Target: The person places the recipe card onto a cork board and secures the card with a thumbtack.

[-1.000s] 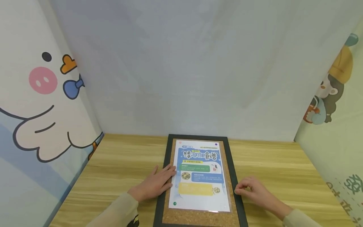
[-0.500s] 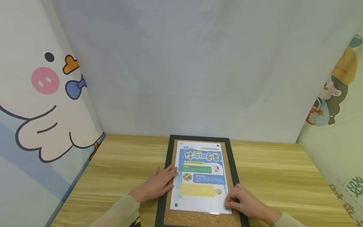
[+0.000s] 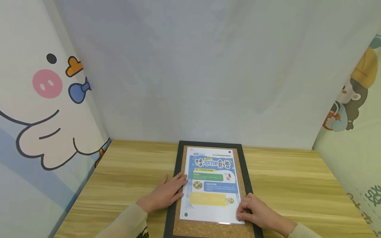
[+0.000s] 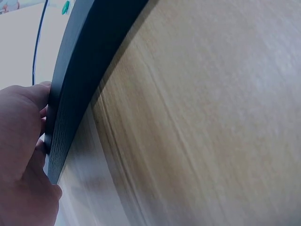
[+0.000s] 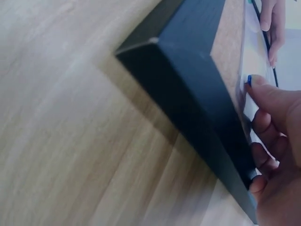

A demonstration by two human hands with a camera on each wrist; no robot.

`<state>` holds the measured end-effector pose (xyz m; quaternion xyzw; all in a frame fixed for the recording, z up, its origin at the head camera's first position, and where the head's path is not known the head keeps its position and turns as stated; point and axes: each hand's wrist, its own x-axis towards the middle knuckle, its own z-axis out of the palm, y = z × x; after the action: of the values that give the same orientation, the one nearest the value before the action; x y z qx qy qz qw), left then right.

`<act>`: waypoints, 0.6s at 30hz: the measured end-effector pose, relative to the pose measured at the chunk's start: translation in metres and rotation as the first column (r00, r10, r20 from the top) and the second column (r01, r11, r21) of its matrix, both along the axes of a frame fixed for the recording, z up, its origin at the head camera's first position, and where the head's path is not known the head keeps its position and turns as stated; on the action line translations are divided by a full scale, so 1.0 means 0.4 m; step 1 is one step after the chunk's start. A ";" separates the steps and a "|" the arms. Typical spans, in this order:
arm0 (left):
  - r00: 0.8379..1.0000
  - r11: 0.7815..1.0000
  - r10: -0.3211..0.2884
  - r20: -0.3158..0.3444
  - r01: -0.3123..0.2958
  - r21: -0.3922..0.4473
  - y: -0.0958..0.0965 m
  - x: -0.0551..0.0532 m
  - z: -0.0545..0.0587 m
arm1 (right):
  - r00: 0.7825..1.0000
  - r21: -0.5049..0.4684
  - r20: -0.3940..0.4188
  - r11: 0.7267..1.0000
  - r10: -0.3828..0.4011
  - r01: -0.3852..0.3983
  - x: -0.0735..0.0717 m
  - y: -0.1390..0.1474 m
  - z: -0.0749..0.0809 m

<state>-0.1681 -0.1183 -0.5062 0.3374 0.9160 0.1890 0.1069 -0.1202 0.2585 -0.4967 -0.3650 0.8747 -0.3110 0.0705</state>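
Observation:
A laminated poster (image 3: 208, 211) with blue, green and yellow panels lies on a black-framed cork board (image 3: 212, 230). Round pins show at three corners: a pink pin (image 3: 191, 149), a purple pin (image 3: 229, 152) and a green pin (image 3: 186, 214). My right hand (image 3: 253, 211) is at the lower right corner, thumb and curled fingers pinching a small blue pushpin (image 5: 249, 80) against the poster. Across the board's left side rests my left hand (image 3: 165, 195), its fingers extended over the frame (image 4: 80, 70) to the poster's edge.
The board lies on a wood-grain table (image 3: 128, 175), its top edge near a pale cloth backdrop (image 3: 205, 82). Printed cartoon curtains stand at the left (image 3: 59, 132) and right (image 3: 351, 142).
My right hand has moved left from beside the frame's right edge onto the poster's lower right corner, then stayed there. The left hand has kept its place on the board.

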 end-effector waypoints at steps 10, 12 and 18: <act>1.000 1.000 0.001 0.006 -0.001 0.010 -0.001 0.003 0.012 | 0.998 0.015 -0.056 1.000 -0.017 0.018 -0.008 0.005 -0.014; 1.000 1.000 0.000 0.006 0.000 0.015 0.000 0.002 0.013 | 0.996 0.025 -0.084 0.999 -0.024 0.026 -0.005 0.006 -0.016; 1.000 1.000 -0.006 -0.008 0.006 0.010 0.004 0.004 0.010 | 0.996 0.031 -0.088 0.999 -0.031 0.034 0.006 0.005 -0.013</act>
<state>-0.1665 -0.1168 -0.5021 0.3415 0.9144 0.1917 0.1021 -0.1179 0.2603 -0.5018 -0.3629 0.8877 -0.2816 0.0327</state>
